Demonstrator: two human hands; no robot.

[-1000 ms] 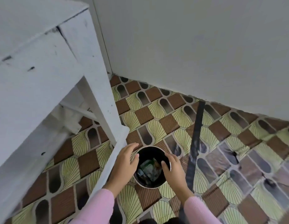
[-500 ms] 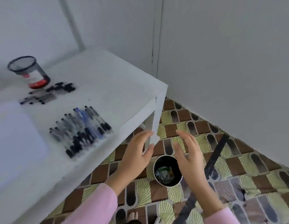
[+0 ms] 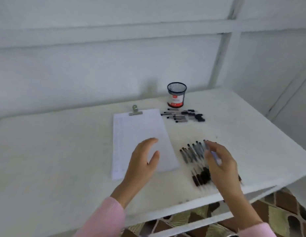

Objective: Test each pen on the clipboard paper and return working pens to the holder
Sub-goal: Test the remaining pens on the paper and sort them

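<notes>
Pink sleeves (image 3: 104, 218) are reaching in from the near edge of the white bench (image 3: 54, 159). Left hand (image 3: 142, 162) is hovering spread over the near end of the clipboard paper (image 3: 140, 134), holding nothing. Right hand (image 3: 218, 165) is hanging loosely spread over the near row of pens (image 3: 193, 153), blurred, so contact is unclear. Farther right, more pens (image 3: 183, 115) are lying just before the upright mesh holder (image 3: 176, 97).

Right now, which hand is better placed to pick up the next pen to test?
The right hand. It hovers open directly over the near row of pens, while the left hand hangs open above the clipboard paper, well placed to steady it.
</notes>
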